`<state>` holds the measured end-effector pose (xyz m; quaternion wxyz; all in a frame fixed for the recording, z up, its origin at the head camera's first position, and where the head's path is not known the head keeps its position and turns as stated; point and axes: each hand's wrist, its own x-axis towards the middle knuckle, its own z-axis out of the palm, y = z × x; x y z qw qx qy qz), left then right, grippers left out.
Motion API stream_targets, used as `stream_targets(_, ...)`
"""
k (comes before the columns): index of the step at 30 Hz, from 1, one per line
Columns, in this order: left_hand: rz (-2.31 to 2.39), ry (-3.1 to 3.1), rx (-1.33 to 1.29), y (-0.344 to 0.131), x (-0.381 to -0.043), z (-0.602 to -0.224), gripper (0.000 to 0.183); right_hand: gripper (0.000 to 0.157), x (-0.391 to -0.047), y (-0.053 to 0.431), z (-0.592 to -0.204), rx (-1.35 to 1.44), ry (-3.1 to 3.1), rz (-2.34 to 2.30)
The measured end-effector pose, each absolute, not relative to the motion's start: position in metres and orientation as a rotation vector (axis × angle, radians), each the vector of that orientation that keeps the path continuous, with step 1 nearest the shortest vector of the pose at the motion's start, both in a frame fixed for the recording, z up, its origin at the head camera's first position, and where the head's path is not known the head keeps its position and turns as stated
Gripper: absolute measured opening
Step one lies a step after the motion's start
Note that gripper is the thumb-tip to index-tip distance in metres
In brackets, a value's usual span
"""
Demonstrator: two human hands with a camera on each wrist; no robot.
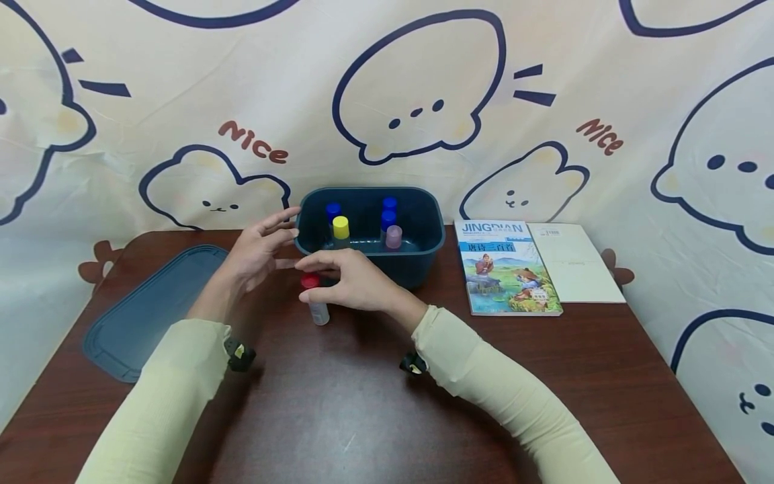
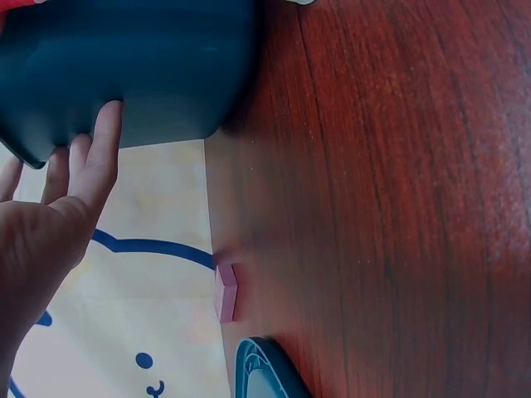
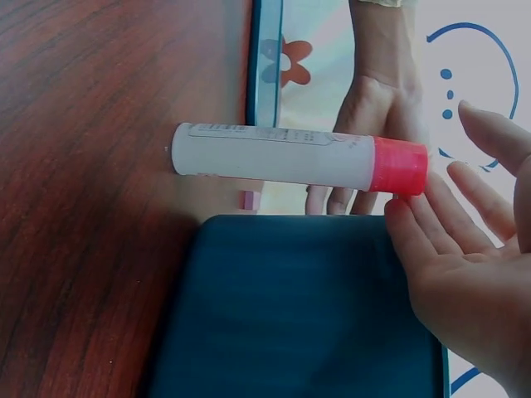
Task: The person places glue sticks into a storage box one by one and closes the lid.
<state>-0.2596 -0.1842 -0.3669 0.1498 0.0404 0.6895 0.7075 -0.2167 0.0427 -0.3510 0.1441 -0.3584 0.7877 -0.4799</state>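
Observation:
A glue stick point(image 1: 319, 313) with a red cap stands upright on the table in front of the dark teal bin point(image 1: 417, 267). My right hand point(image 1: 357, 284) is around the cap; in the right wrist view its fingertips point(image 3: 400, 217) are right at the cap while the thumb is apart from it. My left hand point(image 1: 249, 259), fingers extended, is at the bin's left side, with fingertips point(image 2: 109, 116) against the wall in the left wrist view. Inside the bin are a yellow-capped tube point(image 1: 341, 227), a pale purple-capped one point(image 1: 394, 236) and several blue-capped ones point(image 1: 334, 212).
A teal lid point(image 1: 154, 309) lies flat on the left of the table point(image 1: 338, 403). To the right of the bin are an illustrated book point(image 1: 508, 269) and, partly under it, a pale booklet point(image 1: 577, 262). A cartoon-printed curtain point(image 1: 417, 74) hangs behind the table.

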Motion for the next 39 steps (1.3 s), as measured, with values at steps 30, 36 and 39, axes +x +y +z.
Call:
stream_targets(30,2.078,1.926,0.115,-0.184,-0.263,-0.369,0.055,0.036,-0.216,0.038,-0.368,-0.902,2.380,-1.373)
stream_targets(36,2.060,1.962,0.098,-0.184,-0.263,-0.370,0.053,0.036,-0.216,0.038,-0.370,-0.891,2.375,-1.420)
stream_targets(39,2.052,1.970,0.096,-0.184,-0.264,-0.370,0.052,0.036,-0.216,0.039,-0.370,-0.871,2.378,-1.428)
